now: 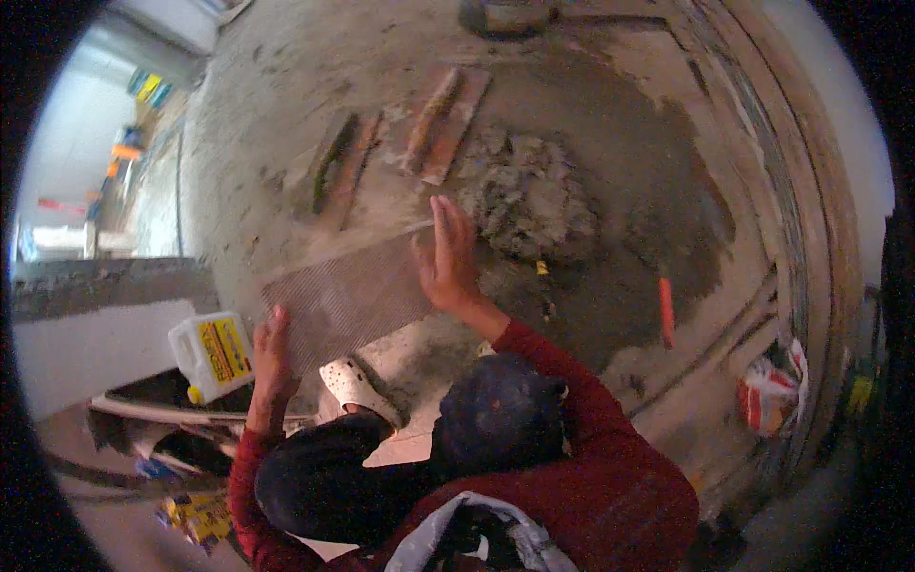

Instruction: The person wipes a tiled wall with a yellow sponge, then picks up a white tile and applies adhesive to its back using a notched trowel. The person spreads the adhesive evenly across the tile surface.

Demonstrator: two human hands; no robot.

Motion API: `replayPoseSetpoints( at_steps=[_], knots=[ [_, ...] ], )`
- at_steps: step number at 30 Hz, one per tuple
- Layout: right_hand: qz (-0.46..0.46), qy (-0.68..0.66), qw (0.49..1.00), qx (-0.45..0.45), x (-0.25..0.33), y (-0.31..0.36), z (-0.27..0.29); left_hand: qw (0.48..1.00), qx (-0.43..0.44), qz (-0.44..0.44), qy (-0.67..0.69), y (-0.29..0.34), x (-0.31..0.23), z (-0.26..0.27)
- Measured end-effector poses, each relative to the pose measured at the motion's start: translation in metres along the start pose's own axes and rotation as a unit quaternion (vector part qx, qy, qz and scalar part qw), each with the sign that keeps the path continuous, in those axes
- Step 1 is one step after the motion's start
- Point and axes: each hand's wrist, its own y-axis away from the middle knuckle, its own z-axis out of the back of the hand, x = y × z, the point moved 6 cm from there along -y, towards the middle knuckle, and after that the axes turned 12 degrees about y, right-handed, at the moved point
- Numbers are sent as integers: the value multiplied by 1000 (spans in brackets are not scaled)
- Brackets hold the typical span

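"Grey-brown ridges all over that ribbed tile. Where exactly is it?"

"Between the person's two hands, slanting so that its right end sits higher up the picture. Whether any of it rests on something, I can't tell."

"And the hands?"

"Left hand at the left short end, fingers upright and close together. Right hand at the opposite end, fingers nearly straight, thumb spread toward the ridged face. They hold the tile end to end, rather than with curled fists."

"What lies past its far edge?"

"Two hand floats, side by side on the grey floor. To the right of them, near the right hand's fingertips, there's a lumpy heap of wet mortar, with a dark damp patch spreading out to its right."

"I see some brighter bits too."

"A small yellow scrap by the heap's near edge, and an orange strip farther right. Beyond that, a red-and-white bag."

"On the other side?"

"A white plastic jug with a yellow cap, tilted, just beside the left hand. A pale clog with holes shows at the tile's near edge, and both sleeves are dark red."
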Motion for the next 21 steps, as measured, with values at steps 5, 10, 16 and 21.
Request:
replayPoseSetpoints(
  at_steps=[5,10,16,21],
  knots=[
    [294,-109,939,143,121,-20,-8,995,78,61,16,-7,-19,-82],
    [290,-6,946,143,147,-71,-3,937,35,-212,-275,9,-73,-51],
    [112,225,965,77,12,-133,-13,996,-2,-81,30,56,-82,-36],
    [207,-6,978,-5,104,-96,10,995,-51,-82,23,45,-43,21]
  ],
)
